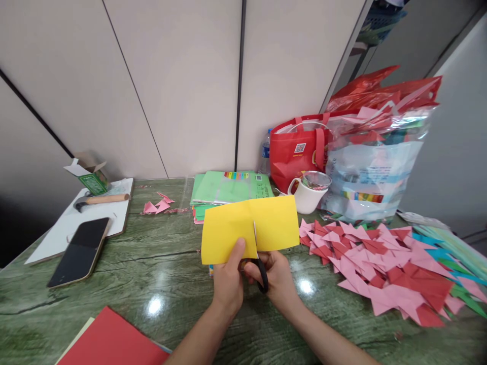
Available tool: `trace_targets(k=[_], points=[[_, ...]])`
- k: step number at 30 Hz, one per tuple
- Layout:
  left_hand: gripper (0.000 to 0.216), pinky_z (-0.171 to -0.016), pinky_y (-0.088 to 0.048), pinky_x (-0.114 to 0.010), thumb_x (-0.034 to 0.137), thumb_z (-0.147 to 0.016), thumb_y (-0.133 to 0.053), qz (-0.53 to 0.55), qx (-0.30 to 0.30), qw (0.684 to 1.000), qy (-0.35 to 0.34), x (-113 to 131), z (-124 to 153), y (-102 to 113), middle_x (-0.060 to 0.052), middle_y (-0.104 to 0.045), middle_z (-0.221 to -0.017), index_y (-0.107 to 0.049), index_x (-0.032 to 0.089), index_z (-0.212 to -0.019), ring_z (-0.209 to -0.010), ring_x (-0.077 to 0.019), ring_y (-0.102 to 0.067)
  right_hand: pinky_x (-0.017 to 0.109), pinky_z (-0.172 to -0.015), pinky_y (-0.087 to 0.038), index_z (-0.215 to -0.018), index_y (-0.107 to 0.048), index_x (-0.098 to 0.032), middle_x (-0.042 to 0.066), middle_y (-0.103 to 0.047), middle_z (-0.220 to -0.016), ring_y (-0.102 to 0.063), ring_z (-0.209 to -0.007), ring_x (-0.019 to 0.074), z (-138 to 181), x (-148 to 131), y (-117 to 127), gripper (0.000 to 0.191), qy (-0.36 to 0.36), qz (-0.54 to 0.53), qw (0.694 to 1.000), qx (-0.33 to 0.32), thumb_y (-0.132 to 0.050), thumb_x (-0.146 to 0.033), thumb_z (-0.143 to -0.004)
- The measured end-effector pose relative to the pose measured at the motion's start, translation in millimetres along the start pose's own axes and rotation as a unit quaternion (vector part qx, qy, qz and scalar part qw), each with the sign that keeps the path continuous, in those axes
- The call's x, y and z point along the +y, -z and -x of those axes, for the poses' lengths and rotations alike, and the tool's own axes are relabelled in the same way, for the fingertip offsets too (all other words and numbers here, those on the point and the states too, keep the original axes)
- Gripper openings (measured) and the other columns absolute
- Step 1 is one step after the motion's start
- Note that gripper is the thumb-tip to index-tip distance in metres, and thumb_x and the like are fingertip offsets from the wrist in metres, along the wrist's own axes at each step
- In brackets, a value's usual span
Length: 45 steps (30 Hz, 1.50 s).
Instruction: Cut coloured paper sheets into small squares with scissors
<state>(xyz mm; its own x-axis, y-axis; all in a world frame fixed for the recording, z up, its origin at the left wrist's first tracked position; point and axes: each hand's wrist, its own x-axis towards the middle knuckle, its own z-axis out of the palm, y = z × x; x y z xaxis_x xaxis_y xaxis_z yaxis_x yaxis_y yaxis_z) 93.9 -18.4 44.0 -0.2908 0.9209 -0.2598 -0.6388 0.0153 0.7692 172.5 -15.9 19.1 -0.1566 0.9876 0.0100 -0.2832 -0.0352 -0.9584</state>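
A sheet of yellow paper (228,228) is held up over the middle of the table, partly cut from its lower edge. My left hand (229,284) grips its lower left part, thumb pressed on the front. In my right hand (279,279) are black-handled scissors (262,275), fingers closed round the loops. One blade shows in front of the paper, in the slit; the other is hidden behind. The right half of the sheet stands up beyond the blade. Behind the paper lies a stack of green packaged paper (232,185).
Folded pink and red paper pieces (380,268) are heaped on the right. A white mug (308,196), red bag (292,152) and clear plastic bag (373,167) stand behind. At left lie a phone (79,252), a hammer (102,199) and red paper (114,339).
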Motion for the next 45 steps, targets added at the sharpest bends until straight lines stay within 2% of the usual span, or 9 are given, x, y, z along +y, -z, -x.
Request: trace_targets(k=[24,27,29,32,34,36,39,41,45], points=[[0.034,-0.030,-0.037,-0.022,0.034,-0.056,-0.071,-0.034,-0.010,0.999,0.012,-2.0,1.0,1.8,-0.001,-0.062,-0.067,-0.060,0.012,-0.080,-0.042,-0.0112,-0.052,0.019,-0.035,-0.035,-0.064,-0.052,-0.016,-0.005,-0.051,-0.044,-0.041,-0.036,0.0079,0.3,-1.7,-0.3,0.033,-0.012,0.003,1.000,0.012,-0.076,-0.036,-0.053],[0.030,-0.053,-0.050,-0.024,0.030,-0.061,-0.069,-0.033,-0.025,0.997,-0.066,3.3,-7.6,4.5,-0.004,-0.066,-0.080,-0.063,0.014,-0.086,-0.065,-0.0157,-0.062,0.018,-0.040,-0.036,-0.079,-0.050,-0.017,-0.006,-0.054,-0.051,-0.045,-0.042,0.0088,0.5,-4.2,-0.9,0.042,-0.014,-0.018,1.000,-0.020,-0.077,-0.034,-0.052],[0.029,-0.074,-0.049,-0.027,0.027,-0.063,-0.068,-0.022,-0.024,0.987,-0.160,14.2,-17.6,6.5,-0.005,-0.067,-0.089,-0.065,0.016,-0.090,-0.084,-0.0182,-0.062,0.018,-0.043,-0.037,-0.088,-0.048,-0.018,-0.006,-0.055,-0.055,-0.046,-0.045,0.0087,2.7,-6.2,-1.2,0.047,-0.022,-0.023,0.997,-0.077,-0.077,-0.032,-0.053],[0.026,-0.073,-0.049,-0.027,0.025,-0.062,-0.069,0.009,0.004,0.974,-0.225,38.5,-33.9,10.8,-0.003,-0.069,-0.086,-0.067,0.018,-0.088,-0.082,-0.0176,-0.062,0.020,-0.045,-0.038,-0.090,-0.050,-0.019,-0.005,-0.055,-0.055,-0.047,-0.045,0.0086,8.7,-8.0,-0.2,0.040,-0.011,0.002,0.990,-0.143,-0.074,-0.029,-0.060],[0.028,-0.071,-0.049,-0.025,0.024,-0.060,-0.070,0.037,0.016,0.970,-0.238,54.4,-42.1,15.6,-0.003,-0.069,-0.085,-0.067,0.018,-0.087,-0.081,-0.0168,-0.063,0.022,-0.050,-0.041,-0.087,-0.052,-0.019,-0.004,-0.055,-0.056,-0.050,-0.049,0.0104,11.7,-8.2,2.2,0.031,0.058,0.024,0.994,-0.094,-0.071,-0.028,-0.064],[0.026,-0.065,-0.049,-0.024,0.026,-0.060,-0.070,0.031,0.011,0.979,-0.201,66.0,-46.6,21.9,-0.005,-0.069,-0.082,-0.067,0.015,-0.083,-0.075,-0.0177,-0.064,0.025,-0.056,-0.043,-0.089,-0.052,-0.020,-0.003,-0.056,-0.060,-0.054,-0.057,0.0130,11.0,-8.5,6.2,0.026,0.150,0.024,0.988,0.024,-0.067,-0.028,-0.069],[0.028,-0.055,-0.049,-0.027,0.031,-0.059,-0.070,-0.025,-0.059,0.994,-0.083,73.9,-46.4,31.0,-0.011,-0.069,-0.075,-0.068,0.010,-0.077,-0.064,-0.0213,-0.064,0.029,-0.062,-0.045,-0.093,-0.051,-0.021,0.000,-0.060,-0.069,-0.057,-0.062,0.0149,2.5,-9.9,14.1,0.024,0.218,0.002,0.961,0.169,-0.061,-0.032,-0.074],[0.028,-0.047,-0.047,-0.027,0.032,-0.056,-0.071,-0.086,-0.130,0.988,0.007,74.3,-43.3,35.2,-0.013,-0.068,-0.066,-0.069,0.008,-0.071,-0.054,-0.0213,-0.062,0.029,-0.062,-0.046,-0.094,-0.050,-0.021,0.003,-0.064,-0.077,-0.058,-0.063,0.0149,-4.8,-11.2,19.0,0.024,0.212,-0.019,0.960,0.182,-0.058,-0.036,-0.077],[0.023,-0.039,-0.040,-0.022,0.030,-0.057,-0.071,-0.227,-0.260,0.927,0.146,71.4,-36.3,38.8,-0.012,-0.064,-0.056,-0.067,0.008,-0.058,-0.042,-0.0151,-0.056,0.027,-0.058,-0.047,-0.091,-0.053,-0.021,0.002,-0.066,-0.077,-0.061,-0.066,0.0168,-11.8,-14.1,21.8,0.029,0.134,-0.077,0.985,0.074,-0.058,-0.044,-0.074]])
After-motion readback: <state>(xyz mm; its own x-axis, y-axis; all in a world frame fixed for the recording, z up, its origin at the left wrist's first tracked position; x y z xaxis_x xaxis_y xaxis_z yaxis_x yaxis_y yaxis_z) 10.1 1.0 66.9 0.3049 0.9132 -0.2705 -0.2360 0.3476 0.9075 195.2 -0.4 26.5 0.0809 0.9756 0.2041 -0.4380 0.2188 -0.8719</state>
